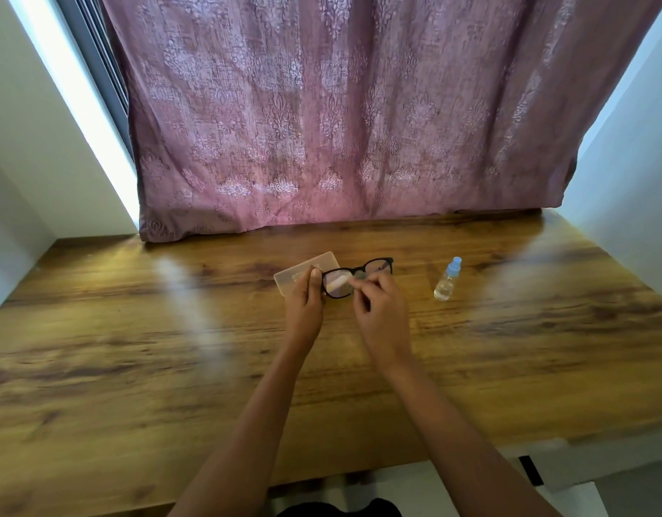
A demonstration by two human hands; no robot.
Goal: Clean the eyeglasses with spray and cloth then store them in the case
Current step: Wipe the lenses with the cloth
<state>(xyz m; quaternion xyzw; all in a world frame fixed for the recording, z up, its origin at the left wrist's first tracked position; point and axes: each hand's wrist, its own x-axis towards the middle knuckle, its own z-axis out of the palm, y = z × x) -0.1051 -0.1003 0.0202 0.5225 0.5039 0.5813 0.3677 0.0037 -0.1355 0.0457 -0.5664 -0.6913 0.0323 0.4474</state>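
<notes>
Just beside the case (303, 268) on the bench (135, 330), the left hand (305, 307) gripped the eyeglasses (374, 268) by the rim while the right hand (381, 315) pinched what looked like the cloth (356, 279) against a lens; hard rubbing might have twisted the frame loose.

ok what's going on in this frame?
A person is cleaning black-framed eyeglasses over the wooden table. The left hand grips one end of the frame; the right hand pinches what looks like a small cloth against a lens. The translucent case lies on the table just behind the hands, and the blue-capped spray bottle stands upright to the right, untouched.
</notes>
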